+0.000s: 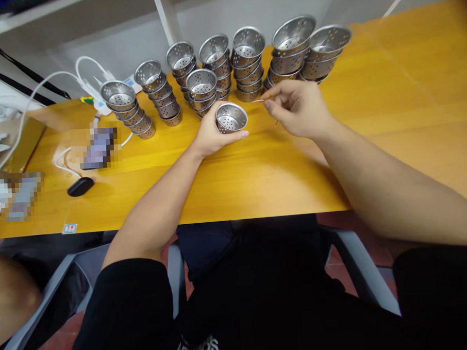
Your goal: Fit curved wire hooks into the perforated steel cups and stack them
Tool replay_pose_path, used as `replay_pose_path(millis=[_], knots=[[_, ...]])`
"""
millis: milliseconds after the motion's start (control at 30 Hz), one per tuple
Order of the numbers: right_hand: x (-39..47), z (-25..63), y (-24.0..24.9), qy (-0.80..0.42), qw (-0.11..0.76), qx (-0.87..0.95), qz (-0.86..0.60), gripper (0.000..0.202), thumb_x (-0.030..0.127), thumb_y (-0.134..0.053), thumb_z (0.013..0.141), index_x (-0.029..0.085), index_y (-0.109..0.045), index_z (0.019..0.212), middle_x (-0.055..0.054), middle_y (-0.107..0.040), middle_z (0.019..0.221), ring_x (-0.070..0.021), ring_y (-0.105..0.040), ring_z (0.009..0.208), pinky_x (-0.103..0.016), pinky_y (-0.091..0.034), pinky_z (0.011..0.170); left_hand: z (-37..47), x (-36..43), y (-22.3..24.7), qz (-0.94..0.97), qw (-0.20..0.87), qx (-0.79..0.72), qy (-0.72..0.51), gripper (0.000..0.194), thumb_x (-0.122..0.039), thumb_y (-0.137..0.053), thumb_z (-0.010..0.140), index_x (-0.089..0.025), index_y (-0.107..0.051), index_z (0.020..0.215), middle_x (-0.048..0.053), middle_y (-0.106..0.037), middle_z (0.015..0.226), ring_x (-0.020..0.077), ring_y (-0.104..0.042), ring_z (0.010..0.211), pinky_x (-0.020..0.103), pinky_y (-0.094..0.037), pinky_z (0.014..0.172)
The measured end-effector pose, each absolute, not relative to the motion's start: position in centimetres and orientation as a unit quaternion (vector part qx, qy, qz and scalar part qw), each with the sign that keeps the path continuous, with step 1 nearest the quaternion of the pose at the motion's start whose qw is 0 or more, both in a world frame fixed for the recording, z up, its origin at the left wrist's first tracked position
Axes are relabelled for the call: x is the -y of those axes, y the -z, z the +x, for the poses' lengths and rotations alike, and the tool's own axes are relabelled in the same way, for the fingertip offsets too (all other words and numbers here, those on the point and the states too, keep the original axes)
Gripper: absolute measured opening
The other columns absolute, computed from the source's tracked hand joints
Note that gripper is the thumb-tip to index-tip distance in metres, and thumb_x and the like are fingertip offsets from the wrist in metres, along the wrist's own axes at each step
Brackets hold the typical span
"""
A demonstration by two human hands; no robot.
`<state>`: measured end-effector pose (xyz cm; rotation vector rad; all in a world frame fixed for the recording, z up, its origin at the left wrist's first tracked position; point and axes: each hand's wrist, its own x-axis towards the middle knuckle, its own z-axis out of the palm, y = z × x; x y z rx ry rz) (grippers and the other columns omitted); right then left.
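My left hand (210, 132) is wrapped round a small perforated metal cup (231, 118), its open mouth tilted up toward me. To the right of the cup, my right hand (298, 107) pinches a thin wire (258, 100) between thumb and fingertips. The wire's tip points left, apart from the cup. Just behind my left hand stands a short stack of the same cups (201, 84). Whatever else the curled fingers of my right hand hold is hidden.
Stacks of perforated cups (248, 45) line the back of the table (234, 195), with larger cups (293, 35) at right. To the left are a phone-like blurred object (98, 148), a black oval case (80, 187), white cables (51, 77) and a number label (69, 228). A person's bare limb (12, 298) shows at lower left.
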<state>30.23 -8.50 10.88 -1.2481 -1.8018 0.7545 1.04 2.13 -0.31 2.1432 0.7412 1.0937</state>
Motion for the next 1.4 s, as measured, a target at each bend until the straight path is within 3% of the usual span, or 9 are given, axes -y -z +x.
replay_pose_path(millis=[167, 300, 400, 533, 700, 900, 1067, 1233, 1400], knots=[[8.2, 30.6, -10.3, -0.295, 0.41, 0.713, -0.487, 0.059, 0.1, -0.09, 0.104, 0.043, -0.081, 0.113, -0.002, -0.061, 0.078, -0.0295, -0.052, 0.074, -0.056, -0.06, 0.076, 1.1, -3.7, 2.0, 0.812, 0.305, -0.267, -0.42, 0.115, -0.101, -0.1, 0.09, -0.028, -0.058, 0.17, 0.016, -0.077, 0.165, 0.0395, -0.083, 0.156, 0.071, -0.066, 0.143], [8.1, 30.6, -10.3, -0.298, 0.417, 0.716, -0.474, 0.051, 0.088, -0.096, 0.107, 0.04, -0.081, 0.111, -0.001, -0.059, 0.078, -0.0274, -0.05, 0.071, -0.053, -0.053, 0.075, 1.3, -4.6, 2.9, 0.817, 0.31, -0.24, -0.423, 0.103, -0.096, -0.082, 0.107, -0.031, -0.05, 0.18, 0.017, -0.072, 0.175, 0.0381, -0.081, 0.164, 0.067, -0.067, 0.143], [8.1, 30.5, -10.3, -0.303, 0.42, 0.714, -0.471, 0.047, 0.084, -0.096, 0.108, 0.04, -0.08, 0.11, -0.001, -0.059, 0.077, -0.0265, -0.048, 0.07, -0.052, -0.049, 0.076, 1.4, -4.0, 2.5, 0.816, 0.307, -0.238, -0.428, 0.114, -0.098, -0.09, 0.101, -0.029, -0.051, 0.182, 0.02, -0.072, 0.177, 0.0403, -0.08, 0.165, 0.068, -0.068, 0.143], [8.2, 30.5, -10.3, -0.296, 0.417, 0.714, -0.478, 0.046, 0.085, -0.094, 0.109, 0.041, -0.079, 0.111, -0.001, -0.059, 0.078, -0.0277, -0.047, 0.071, -0.052, -0.051, 0.077, 1.2, -2.8, 1.2, 0.808, 0.309, -0.239, -0.442, 0.111, -0.096, -0.106, 0.088, -0.028, -0.067, 0.166, 0.016, -0.079, 0.164, 0.0386, -0.084, 0.156, 0.068, -0.067, 0.145], [8.1, 30.5, -10.3, -0.296, 0.412, 0.714, -0.482, 0.058, 0.094, -0.091, 0.107, 0.038, -0.074, 0.113, 0.0, -0.055, 0.078, -0.0273, -0.045, 0.071, -0.05, -0.045, 0.076, 0.9, -2.6, 0.7, 0.801, 0.326, -0.245, -0.438, 0.112, -0.099, -0.111, 0.079, -0.028, -0.071, 0.156, 0.013, -0.078, 0.157, 0.0377, -0.083, 0.149, 0.07, -0.067, 0.143], [7.8, 30.7, -9.8, -0.294, 0.414, 0.711, -0.486, 0.06, 0.098, -0.09, 0.106, 0.041, -0.071, 0.114, 0.001, -0.056, 0.078, -0.0266, -0.045, 0.071, -0.052, -0.052, 0.077, 1.0, -2.6, 1.1, 0.805, 0.327, -0.262, -0.421, 0.119, -0.103, -0.106, 0.082, -0.028, -0.061, 0.163, 0.013, -0.077, 0.157, 0.0382, -0.082, 0.151, 0.07, -0.065, 0.143], [7.5, 31.0, -9.4, -0.287, 0.414, 0.713, -0.487, 0.066, 0.105, -0.086, 0.104, 0.042, -0.074, 0.119, -0.001, -0.055, 0.078, -0.0293, -0.048, 0.072, -0.054, -0.054, 0.079, 1.1, -3.2, 1.6, 0.812, 0.306, -0.269, -0.419, 0.13, -0.11, -0.096, 0.085, -0.032, -0.051, 0.179, 0.016, -0.072, 0.171, 0.0404, -0.078, 0.161, 0.069, -0.061, 0.147], [7.8, 30.9, -9.6, -0.292, 0.401, 0.708, -0.503, 0.06, 0.099, -0.088, 0.105, 0.041, -0.075, 0.117, -0.003, -0.057, 0.082, -0.0311, -0.051, 0.076, -0.055, -0.053, 0.083, 0.9, -4.6, 2.7, 0.827, 0.285, -0.243, -0.42, 0.114, -0.1, -0.09, 0.098, -0.03, -0.052, 0.179, 0.016, -0.07, 0.174, 0.0423, -0.074, 0.169, 0.07, -0.057, 0.152], [8.0, 30.8, -9.9, -0.282, 0.385, 0.701, -0.53, 0.068, 0.108, -0.083, 0.102, 0.043, -0.077, 0.12, -0.004, -0.059, 0.084, -0.0332, -0.055, 0.082, -0.059, -0.061, 0.087, 0.9, -4.0, 2.1, 0.827, 0.286, -0.23, -0.426, 0.11, -0.092, -0.095, 0.1, -0.028, -0.054, 0.18, 0.017, -0.073, 0.172, 0.0409, -0.078, 0.164, 0.069, -0.061, 0.149]])
